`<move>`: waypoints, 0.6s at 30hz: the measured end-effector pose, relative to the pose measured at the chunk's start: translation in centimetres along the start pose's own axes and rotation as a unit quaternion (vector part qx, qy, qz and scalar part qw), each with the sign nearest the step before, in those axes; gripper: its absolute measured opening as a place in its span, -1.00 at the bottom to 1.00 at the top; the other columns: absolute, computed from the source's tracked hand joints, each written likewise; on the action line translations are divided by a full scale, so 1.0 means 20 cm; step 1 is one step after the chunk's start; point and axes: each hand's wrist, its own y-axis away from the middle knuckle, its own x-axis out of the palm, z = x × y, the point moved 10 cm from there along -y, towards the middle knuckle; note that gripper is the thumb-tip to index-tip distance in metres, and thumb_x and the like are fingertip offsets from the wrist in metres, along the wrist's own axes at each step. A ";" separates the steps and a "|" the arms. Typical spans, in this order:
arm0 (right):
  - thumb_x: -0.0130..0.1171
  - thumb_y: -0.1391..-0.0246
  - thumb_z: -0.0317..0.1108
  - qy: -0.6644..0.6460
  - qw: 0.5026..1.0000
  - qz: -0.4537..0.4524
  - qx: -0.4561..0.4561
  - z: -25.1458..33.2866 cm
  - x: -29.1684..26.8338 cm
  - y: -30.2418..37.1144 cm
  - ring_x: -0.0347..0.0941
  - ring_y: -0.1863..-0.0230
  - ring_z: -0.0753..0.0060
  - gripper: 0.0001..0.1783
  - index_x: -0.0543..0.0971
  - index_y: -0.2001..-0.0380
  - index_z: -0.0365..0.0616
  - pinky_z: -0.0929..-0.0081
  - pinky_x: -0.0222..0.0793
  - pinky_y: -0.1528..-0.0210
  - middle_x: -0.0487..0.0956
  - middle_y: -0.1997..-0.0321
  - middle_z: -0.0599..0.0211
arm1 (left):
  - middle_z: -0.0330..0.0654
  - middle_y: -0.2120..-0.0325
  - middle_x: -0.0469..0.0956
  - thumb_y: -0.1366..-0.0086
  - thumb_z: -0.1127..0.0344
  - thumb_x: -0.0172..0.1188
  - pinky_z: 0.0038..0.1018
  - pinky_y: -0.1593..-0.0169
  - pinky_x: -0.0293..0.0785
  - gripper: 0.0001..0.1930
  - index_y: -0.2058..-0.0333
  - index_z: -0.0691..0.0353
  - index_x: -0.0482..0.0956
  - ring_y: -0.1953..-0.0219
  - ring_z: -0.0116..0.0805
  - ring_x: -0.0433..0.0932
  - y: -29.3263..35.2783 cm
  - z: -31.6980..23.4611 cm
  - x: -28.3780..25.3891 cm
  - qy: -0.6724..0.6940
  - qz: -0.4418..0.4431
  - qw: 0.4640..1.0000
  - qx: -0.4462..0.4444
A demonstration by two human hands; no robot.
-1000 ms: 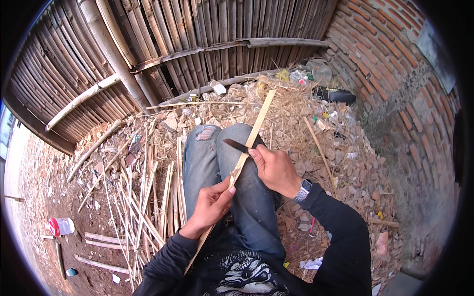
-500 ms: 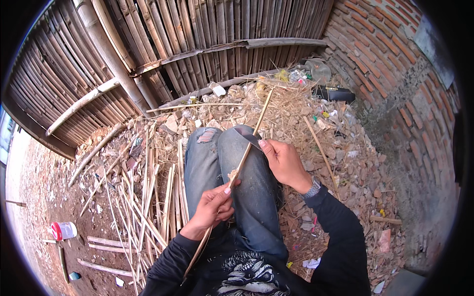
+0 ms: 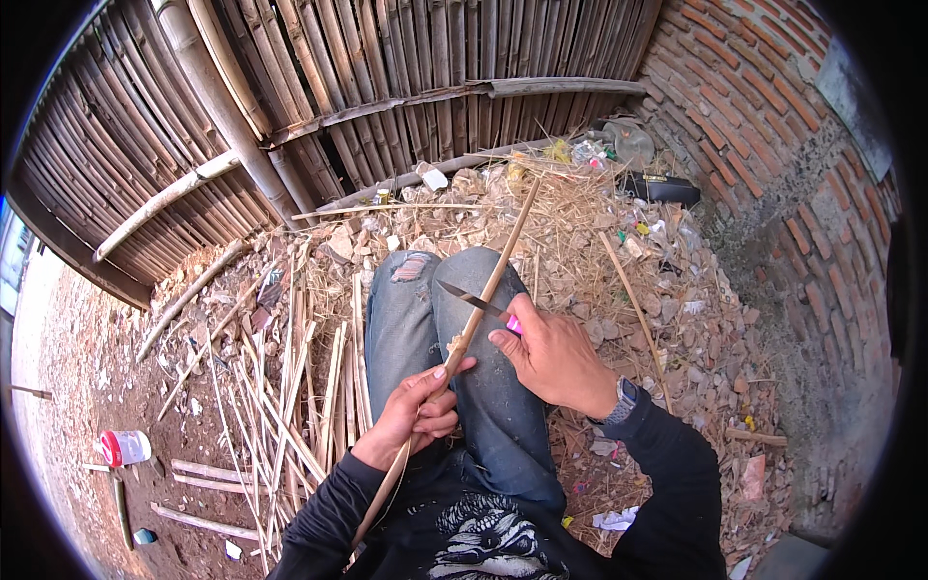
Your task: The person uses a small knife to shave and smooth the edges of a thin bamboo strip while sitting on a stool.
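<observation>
Across the right thigh: a long, slim bamboo strip [image 3: 499, 273], tan to light brown, running aslant from beside the left forearm up to a far end beyond the knee.
Strip's surface: fairly straight, with a ragged tuft of pale shavings [image 3: 454, 345] sticking up just past the left hand.
Knife blade [image 3: 462, 294]: dark, narrow and pointed, crossing the strip above the tuft, its tip out to the left; whether the edge touches the bamboo, I cannot tell.
Knife handle [image 3: 514, 327]: bright pink, mostly hidden in the grip.
Left hand [image 3: 416, 411]: closed around the strip below the tuft, thumb along the top, forearm rising from the lower edge.
Right hand [image 3: 553, 356]: gripping the knife handle, knuckles up, wrist to the right of the thigh, elbow bent outward.
Strip against hands: passing through the left one, lying to the left of the right one, its upper length reaching past both.
Left of the legs: more pale bamboo strips [image 3: 333, 391], loosely heaped on the ground [image 3: 179, 387].
</observation>
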 end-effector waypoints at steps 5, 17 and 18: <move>0.04 -0.41 -0.01 -0.004 0.999 0.053 -0.001 -0.03 0.09 0.03 0.59 0.42 -0.30 -0.55 0.42 0.28 -0.26 -0.17 0.46 0.34 0.60 0.53 -0.14 | -0.50 0.70 0.05 -0.62 0.11 -0.04 -0.65 0.56 0.00 -0.53 -0.35 0.24 0.36 0.71 -0.67 0.01 -0.01 0.00 0.02 0.000 0.009 1.000 0.001; 0.10 -0.35 0.15 0.153 0.985 -0.075 -0.018 -0.12 0.01 -0.10 0.57 0.64 -0.21 -0.31 0.59 0.69 -0.21 0.01 0.51 0.58 0.53 0.73 -0.07 | -0.48 0.67 0.05 -0.60 0.08 0.00 -0.64 0.55 0.00 -0.53 -0.32 0.22 0.40 0.67 -0.65 -0.03 -0.01 0.01 0.01 -0.105 -0.068 0.991 0.052; 0.10 -0.35 0.15 0.155 0.984 -0.082 -0.015 -0.13 -0.02 -0.12 0.57 0.63 -0.21 -0.30 0.60 0.69 -0.21 0.01 0.52 0.57 0.53 0.73 -0.07 | -0.48 0.67 0.05 -0.60 0.08 0.00 -0.63 0.55 0.00 -0.53 -0.32 0.22 0.40 0.67 -0.64 -0.03 -0.01 0.01 0.00 -0.112 -0.067 0.990 0.057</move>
